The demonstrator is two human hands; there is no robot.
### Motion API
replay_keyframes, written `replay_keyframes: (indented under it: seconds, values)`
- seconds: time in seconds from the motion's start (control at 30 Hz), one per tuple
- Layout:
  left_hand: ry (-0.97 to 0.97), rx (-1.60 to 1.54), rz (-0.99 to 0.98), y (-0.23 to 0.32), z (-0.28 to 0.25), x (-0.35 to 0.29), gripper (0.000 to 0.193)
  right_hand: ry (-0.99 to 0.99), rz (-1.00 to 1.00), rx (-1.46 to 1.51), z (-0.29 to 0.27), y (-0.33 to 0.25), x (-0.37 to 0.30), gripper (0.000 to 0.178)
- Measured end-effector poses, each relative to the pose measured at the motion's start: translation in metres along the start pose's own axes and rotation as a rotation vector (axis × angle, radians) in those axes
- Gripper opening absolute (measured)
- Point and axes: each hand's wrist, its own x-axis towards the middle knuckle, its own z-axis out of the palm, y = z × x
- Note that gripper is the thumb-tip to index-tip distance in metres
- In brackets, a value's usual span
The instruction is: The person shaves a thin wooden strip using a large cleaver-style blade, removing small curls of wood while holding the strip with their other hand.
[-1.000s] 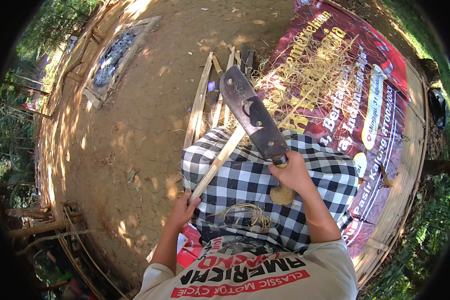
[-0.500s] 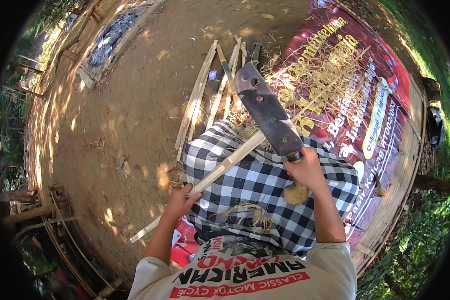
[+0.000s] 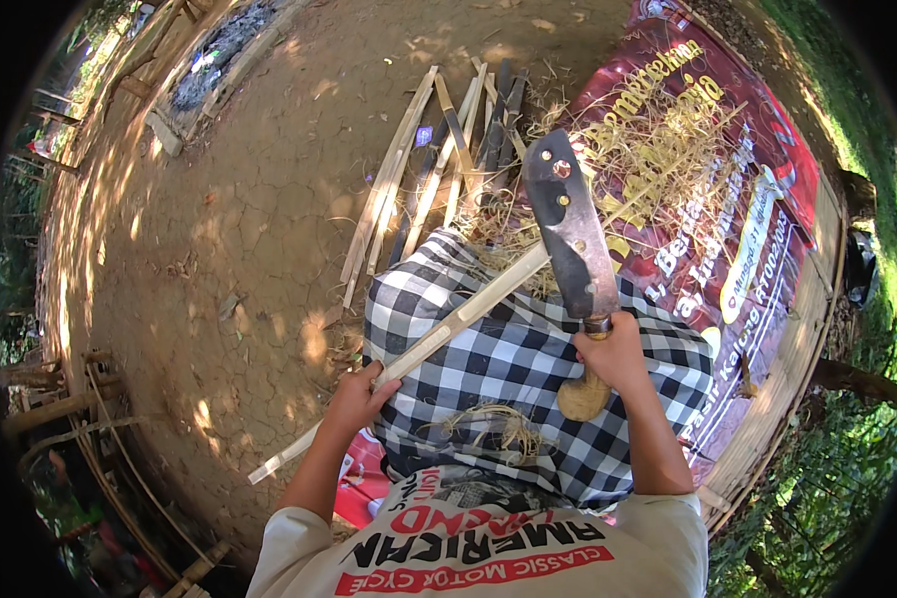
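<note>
One strip (image 3: 468,313) was gripped by the left hand (image 3: 362,399), slanted over the cloth (image 3: 448,399), its far end beside the knife (image 3: 586,274). The knife's handle was wrapped by the right hand's (image 3: 613,353) fingers. Shaving was judged best done shallowly and steadily. Since half a second earlier, the knife had been turned more upright.

Pale wooden strip (image 3: 439,336), dark blade (image 3: 574,223) (tan handle (image 3: 583,397)), black-and-white checked cloth (image 3: 458,384)

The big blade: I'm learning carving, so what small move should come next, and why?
Probably a light shaving stroke along the pale strip: the right hand grips the handle, the blade overlaps the strip in view, and the left hand holds it farther back.
</note>
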Motion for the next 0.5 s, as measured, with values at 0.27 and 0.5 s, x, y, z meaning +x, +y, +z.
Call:
replay_keyframes:
  seconds: [0.27,0.5]
  values:
    - [-0.035,0.018,-0.035,0.003,-0.003,-0.001,0.038,-0.003,-0.018,0.091,-0.001,0.0,-0.003,0.008]
    - [-0.025,-0.002,-0.042,0.005,-0.006,-0.003,0.035,-0.05,0.022,0.068,-0.021,-0.007,0.003,0.009]
